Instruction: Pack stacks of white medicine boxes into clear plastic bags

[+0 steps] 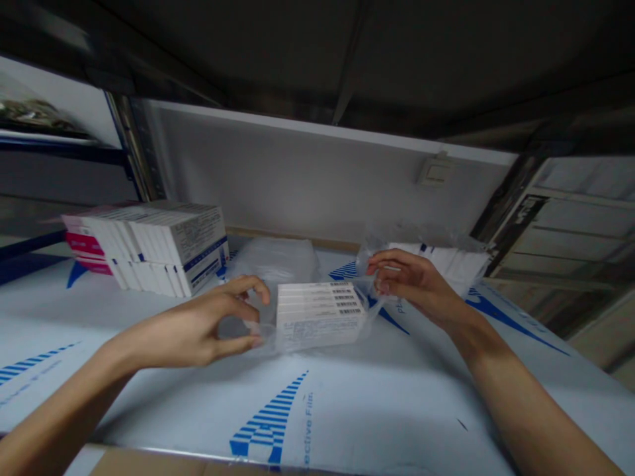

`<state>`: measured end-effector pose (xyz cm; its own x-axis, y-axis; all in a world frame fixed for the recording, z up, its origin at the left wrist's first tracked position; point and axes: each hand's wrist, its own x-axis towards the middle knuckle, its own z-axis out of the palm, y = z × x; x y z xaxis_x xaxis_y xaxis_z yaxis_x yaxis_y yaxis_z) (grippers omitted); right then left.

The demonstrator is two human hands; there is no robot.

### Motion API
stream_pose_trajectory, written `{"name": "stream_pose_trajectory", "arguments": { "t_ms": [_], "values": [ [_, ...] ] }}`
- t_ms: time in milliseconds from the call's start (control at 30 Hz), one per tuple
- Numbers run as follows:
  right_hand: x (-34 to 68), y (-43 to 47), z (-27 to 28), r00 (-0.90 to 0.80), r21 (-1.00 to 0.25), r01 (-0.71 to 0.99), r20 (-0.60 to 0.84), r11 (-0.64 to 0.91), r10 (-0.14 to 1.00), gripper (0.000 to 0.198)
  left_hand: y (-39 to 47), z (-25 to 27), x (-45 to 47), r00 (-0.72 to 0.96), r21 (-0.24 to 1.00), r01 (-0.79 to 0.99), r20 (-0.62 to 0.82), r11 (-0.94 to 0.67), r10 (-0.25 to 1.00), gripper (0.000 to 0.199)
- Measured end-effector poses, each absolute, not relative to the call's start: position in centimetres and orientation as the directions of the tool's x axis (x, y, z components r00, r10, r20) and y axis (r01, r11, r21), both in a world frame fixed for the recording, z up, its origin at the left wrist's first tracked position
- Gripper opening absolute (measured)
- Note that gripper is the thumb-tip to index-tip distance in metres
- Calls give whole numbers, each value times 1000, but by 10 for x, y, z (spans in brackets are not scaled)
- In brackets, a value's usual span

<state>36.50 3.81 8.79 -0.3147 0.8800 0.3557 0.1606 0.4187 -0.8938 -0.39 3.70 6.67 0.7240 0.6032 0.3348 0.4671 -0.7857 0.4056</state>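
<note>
Several white medicine-style boxes [320, 317] stand side by side in the middle of the surface, barcodes facing up. A clear plastic bag [370, 311] lies around them, its film showing at both ends. My left hand [218, 324] pinches the film at the left end, thumb and fingertips together near the boxes. At the right end, my right hand [411, 284] has its fingers curled and closed on the bag's other side. Neither hand grips the boxes directly. Print on the front box is too blurred to read.
At the left stands a larger block of white boxes [159, 244] beside pink boxes [89, 248]. Flat clear bags [278, 258] lie behind the middle. A bagged row of white boxes [459, 264] sits at the back right. Blue-printed protective film [387, 396] covers the tabletop; a dark shelf [317, 59] hangs overhead.
</note>
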Motion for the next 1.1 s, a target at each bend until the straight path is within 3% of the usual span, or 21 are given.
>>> {"name": "stream_pose_trajectory", "arguments": {
  "t_ms": [133, 300, 467, 600, 733, 800, 933, 1000, 1100],
  "values": [
    [353, 43, 103, -136, -827, 166, 520, 537, 843, 28, 40, 90, 3, 599, 546, 369, 478, -752, 642, 15],
    [341, 52, 119, 36, -663, 213, 739, 717, 673, 18, 56, 97, 21, 379, 774, 65, 564, -629, 733, 28],
    [335, 55, 122, -13, -561, 253, 813, 788, 583, 16, 70, 97, 43, 453, 861, -361, 498, -358, 739, 18],
    [326, 48, 129, -118, -480, 288, 841, 829, 528, 23, 78, 96, 69, 657, 920, -183, 376, -346, 653, 28],
    [306, 38, 139, -346, -303, 385, 829, 872, 441, 35, 78, 91, 96, 688, 929, -43, 295, -368, 663, 52],
    [294, 36, 141, -458, -211, 405, 795, 890, 397, 38, 75, 86, 105, 688, 908, -20, 317, -419, 653, 48],
    [281, 36, 138, -612, -123, 405, 700, 906, 369, 42, 69, 79, 115, 748, 874, -10, 329, -485, 577, 22],
    [284, 38, 133, -612, -91, 453, 691, 887, 384, 39, 68, 76, 118, 723, 876, 6, 329, -482, 608, 25],
    [300, 42, 119, -461, -94, 559, 791, 824, 403, 26, 69, 73, 119, 662, 867, -5, 377, -499, 648, 40]
  ]
}}
